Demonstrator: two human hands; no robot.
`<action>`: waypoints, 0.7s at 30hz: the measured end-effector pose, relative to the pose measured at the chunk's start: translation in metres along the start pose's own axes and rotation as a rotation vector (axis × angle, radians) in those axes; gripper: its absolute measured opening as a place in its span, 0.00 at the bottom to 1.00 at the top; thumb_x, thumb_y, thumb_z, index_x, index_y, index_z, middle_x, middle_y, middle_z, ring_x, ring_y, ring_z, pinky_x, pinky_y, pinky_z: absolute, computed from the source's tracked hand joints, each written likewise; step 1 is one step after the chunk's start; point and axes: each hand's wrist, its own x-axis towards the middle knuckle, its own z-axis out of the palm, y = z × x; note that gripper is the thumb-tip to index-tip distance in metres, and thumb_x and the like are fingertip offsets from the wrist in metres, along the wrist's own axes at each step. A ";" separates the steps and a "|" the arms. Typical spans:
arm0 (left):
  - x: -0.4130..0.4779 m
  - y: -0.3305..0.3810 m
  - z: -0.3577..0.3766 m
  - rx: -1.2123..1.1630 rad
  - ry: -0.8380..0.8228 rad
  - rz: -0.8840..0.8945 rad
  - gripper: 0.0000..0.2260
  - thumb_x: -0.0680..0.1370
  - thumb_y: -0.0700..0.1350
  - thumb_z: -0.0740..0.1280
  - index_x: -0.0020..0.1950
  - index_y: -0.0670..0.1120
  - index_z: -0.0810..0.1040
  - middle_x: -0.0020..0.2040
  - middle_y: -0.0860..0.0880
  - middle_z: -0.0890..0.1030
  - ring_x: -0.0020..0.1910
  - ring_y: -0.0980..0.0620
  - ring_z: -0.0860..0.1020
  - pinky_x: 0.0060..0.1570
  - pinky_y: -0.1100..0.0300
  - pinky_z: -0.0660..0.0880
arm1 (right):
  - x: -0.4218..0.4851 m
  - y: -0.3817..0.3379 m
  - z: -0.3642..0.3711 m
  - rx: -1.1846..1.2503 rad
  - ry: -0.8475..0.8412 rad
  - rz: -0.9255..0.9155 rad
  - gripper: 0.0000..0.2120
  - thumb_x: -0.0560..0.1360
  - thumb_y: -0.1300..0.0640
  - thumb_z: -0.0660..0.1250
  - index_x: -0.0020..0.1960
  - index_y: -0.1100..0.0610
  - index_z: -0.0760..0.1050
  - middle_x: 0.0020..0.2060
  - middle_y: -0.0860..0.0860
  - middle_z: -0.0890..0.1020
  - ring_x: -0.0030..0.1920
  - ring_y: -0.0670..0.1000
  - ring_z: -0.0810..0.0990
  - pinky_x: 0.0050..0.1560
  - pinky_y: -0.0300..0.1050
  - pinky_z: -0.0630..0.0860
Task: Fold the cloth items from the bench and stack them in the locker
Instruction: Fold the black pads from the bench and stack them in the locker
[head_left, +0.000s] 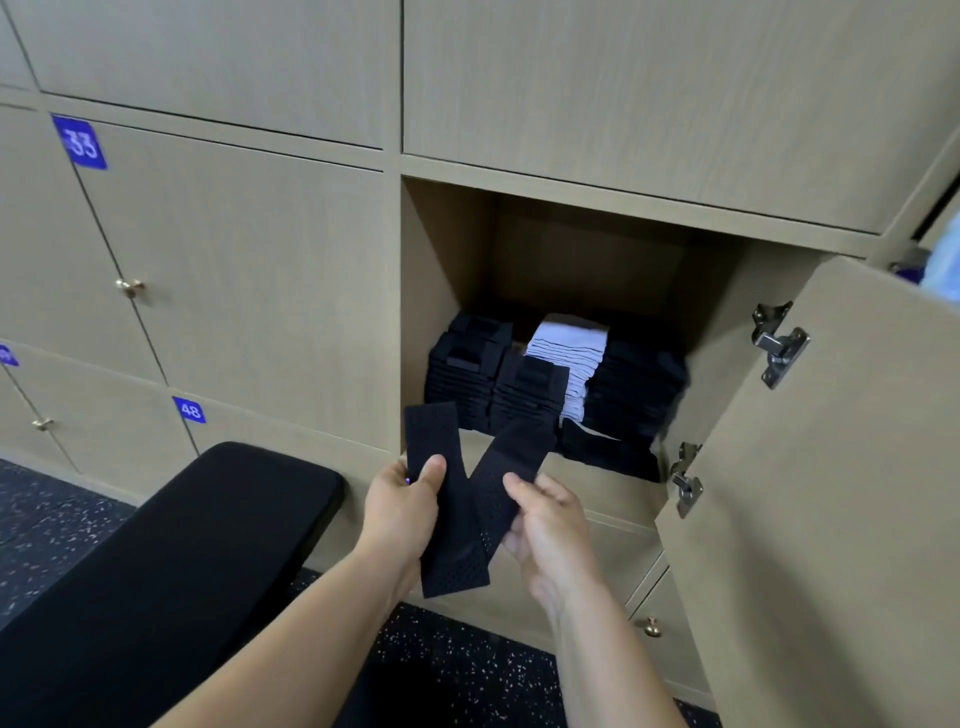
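Folded stacks sit in the open locker, bench to its left.

Black mesh strap between both hands

Even, soft indoor light; locker interior shadowed; wide-angle bending at edges; slight overall softness.

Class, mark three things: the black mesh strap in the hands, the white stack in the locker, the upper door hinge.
black mesh strap (460, 551): head view, lower folded part.
white stack (574, 330): head view, top layer.
upper door hinge (779, 345): head view, metal arm.
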 end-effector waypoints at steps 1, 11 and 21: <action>0.000 0.001 0.001 -0.008 0.011 -0.010 0.08 0.82 0.46 0.64 0.54 0.43 0.78 0.45 0.42 0.85 0.45 0.41 0.84 0.48 0.42 0.82 | 0.002 -0.002 -0.004 -0.008 -0.007 -0.011 0.08 0.79 0.65 0.61 0.50 0.61 0.79 0.45 0.58 0.85 0.46 0.56 0.84 0.53 0.53 0.78; 0.031 -0.004 0.034 -0.087 -0.019 -0.123 0.07 0.83 0.41 0.62 0.55 0.40 0.77 0.46 0.38 0.84 0.42 0.41 0.83 0.42 0.49 0.80 | 0.055 -0.031 -0.082 -0.568 0.237 -0.398 0.12 0.78 0.65 0.61 0.48 0.53 0.82 0.43 0.50 0.84 0.45 0.52 0.79 0.48 0.44 0.73; 0.092 -0.014 0.079 -0.082 -0.021 -0.189 0.06 0.81 0.41 0.64 0.52 0.39 0.78 0.52 0.37 0.83 0.52 0.37 0.82 0.46 0.48 0.80 | 0.161 -0.062 -0.132 -1.230 0.555 -0.663 0.20 0.79 0.63 0.59 0.68 0.49 0.74 0.61 0.49 0.80 0.58 0.53 0.79 0.52 0.46 0.75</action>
